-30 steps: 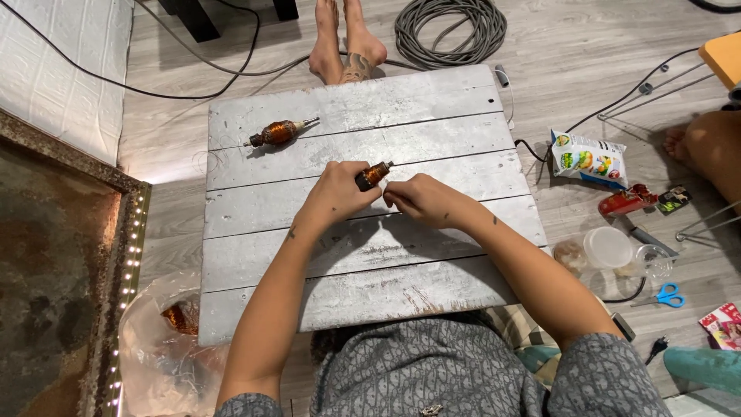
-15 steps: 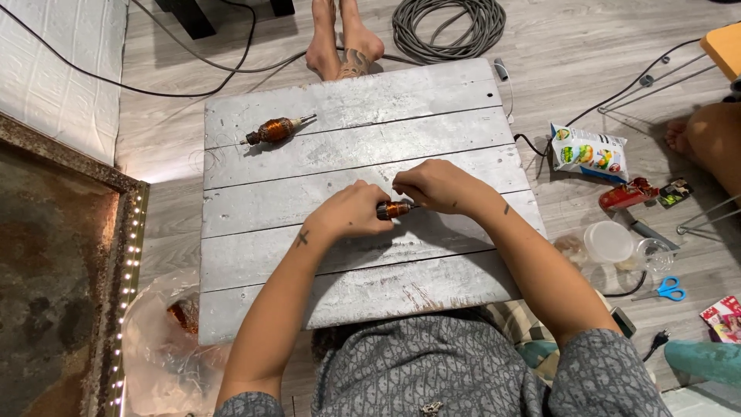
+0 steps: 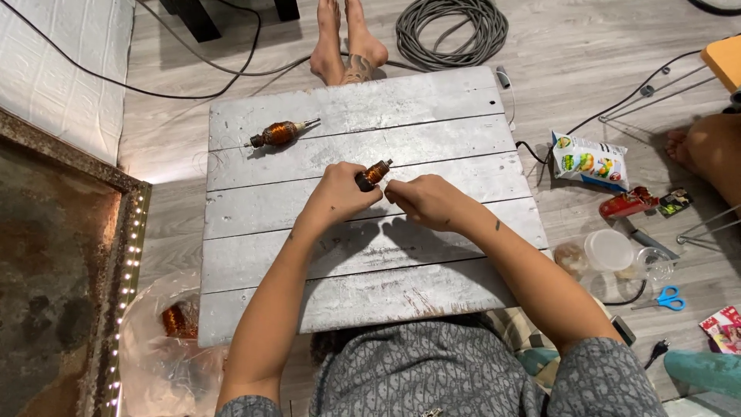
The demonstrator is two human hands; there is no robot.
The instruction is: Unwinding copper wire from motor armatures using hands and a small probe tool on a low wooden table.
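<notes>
My left hand [image 3: 336,196] grips a small copper-wound motor armature [image 3: 374,173] over the middle of a grey plank board [image 3: 432,131]. Its shaft points up and to the right. My right hand [image 3: 426,201] is just right of it, fingers pinched close to the armature's lower end; whether they hold a wire strand is too fine to tell. A second, larger armature [image 3: 278,133] with a metal shaft lies on the board's far left plank, away from both hands.
Another person's bare feet [image 3: 346,42] rest at the board's far edge, beside a coiled grey cable [image 3: 451,29]. A clear bag holding copper wire [image 3: 179,319] sits lower left. To the right lie a snack packet [image 3: 590,160], a plastic tub [image 3: 608,251] and blue scissors [image 3: 664,299].
The armature was lowered to the board half a second ago with both hands closed around it. Now it is raised again in my left hand and my right hand has drawn slightly away.
</notes>
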